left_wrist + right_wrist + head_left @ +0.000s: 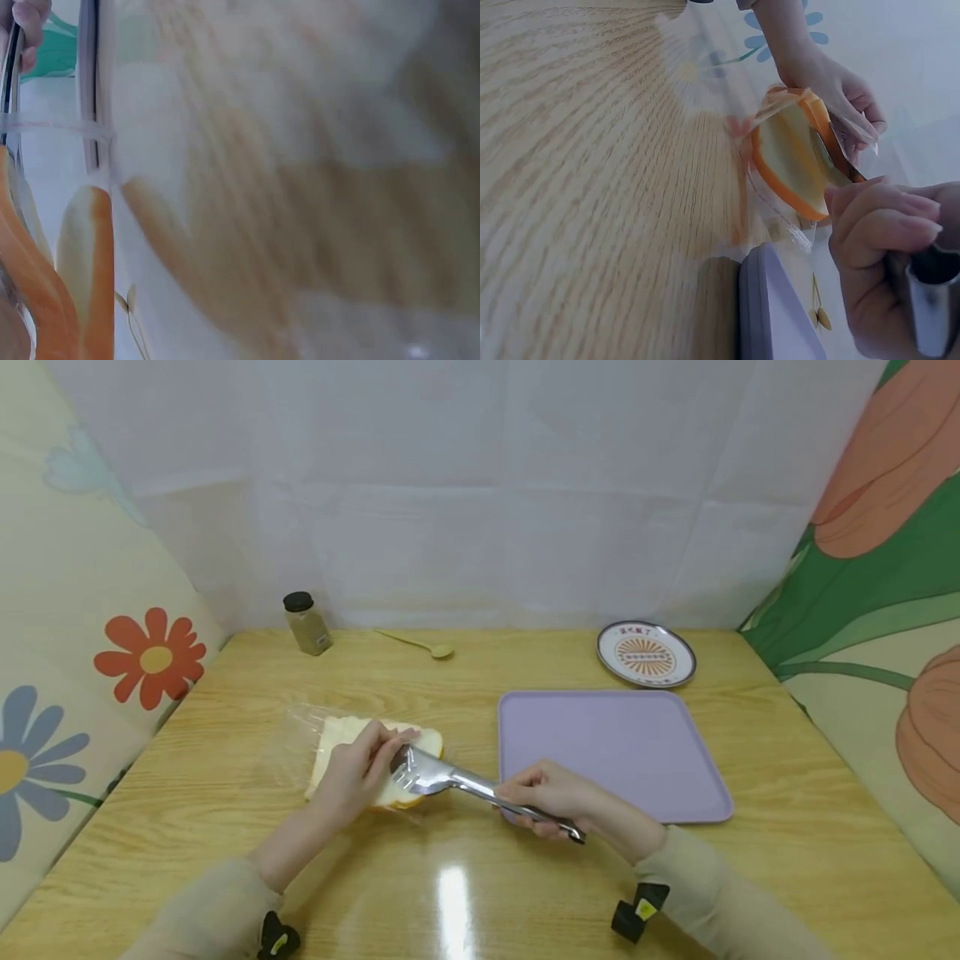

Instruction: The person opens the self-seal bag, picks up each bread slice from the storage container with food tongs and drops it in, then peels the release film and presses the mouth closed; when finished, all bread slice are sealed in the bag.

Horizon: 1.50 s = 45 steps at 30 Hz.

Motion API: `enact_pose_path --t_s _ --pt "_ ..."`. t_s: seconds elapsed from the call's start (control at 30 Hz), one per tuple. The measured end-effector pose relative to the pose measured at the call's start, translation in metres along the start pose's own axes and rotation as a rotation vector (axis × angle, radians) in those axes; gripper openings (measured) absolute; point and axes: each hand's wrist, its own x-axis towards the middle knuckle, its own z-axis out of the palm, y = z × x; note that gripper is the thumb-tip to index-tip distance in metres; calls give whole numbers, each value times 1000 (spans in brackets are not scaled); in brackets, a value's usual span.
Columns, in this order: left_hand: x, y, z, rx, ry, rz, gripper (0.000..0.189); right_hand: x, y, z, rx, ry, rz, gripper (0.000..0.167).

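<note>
Sliced bread (335,742) lies on the table at the left, in a clear plastic bag (296,747) whose mouth faces right. My left hand (358,770) pinches the bag's film at the mouth; the pinched film shows in the right wrist view beside the crusts (780,187). My right hand (543,795) grips metal tongs (472,783) by the handle, fingers wrapped around it. The tongs' broad slotted head overlaps the near end of the bread, close to my left fingertips. In the left wrist view, the bread (86,262) stands as upright-looking slices with orange crusts.
A purple tray (615,752) lies to the right, partly under my right hand. Behind it rests a patterned plate (647,654). At the back left stand a black-lidded jar (307,625) and a yellow spoon (420,645) lying flat. A white cloth (465,527) hangs behind the table.
</note>
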Motion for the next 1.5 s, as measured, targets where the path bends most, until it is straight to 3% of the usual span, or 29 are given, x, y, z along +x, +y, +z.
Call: enact_pose_path --t_s 0.23,0.47,0.73,0.93,1.13,1.27,1.5 --pt "-1 1 2 -5 -1 -15 7 5 -5 3 -24 12 -3 42" --pt "-2 2 3 -18 22 0 11 6 -9 5 -45 39 12 40" --pt "1 9 7 -24 4 40 13 7 -9 4 -60 39 2 41" --pt "4 6 5 6 6 -25 10 5 -3 -4 -52 20 -9 43" --pt "3 -8 -1 49 29 -146 10 -18 8 -27 -35 -31 20 45" --pt "5 -9 -6 42 1 -154 7 -40 8 -47 8 -27 28 51" --pt "5 -12 -8 52 -33 -163 7 -70 18 -69 -25 21 4 52"
